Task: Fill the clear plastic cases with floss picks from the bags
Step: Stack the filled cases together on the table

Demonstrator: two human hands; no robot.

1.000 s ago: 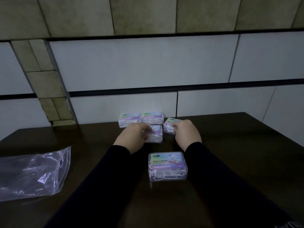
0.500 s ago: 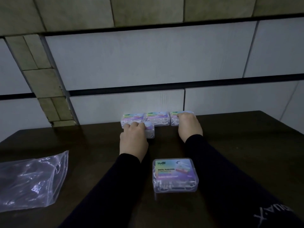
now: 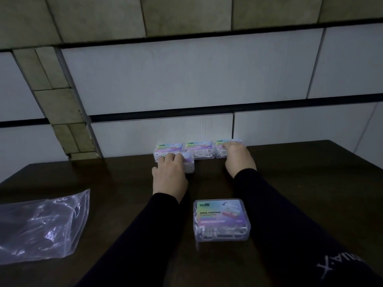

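Resting on far cases by the wall: left hand fingers curled over front case, right hand gripping rightmost case. Another case lies near, between sleeves; bag left on surface.

A dim indoor room is shown, of a kind that cannot be told for certain. A dark wooden table is set against a wall clad in large white panels, dark strips and stone-like tiles.
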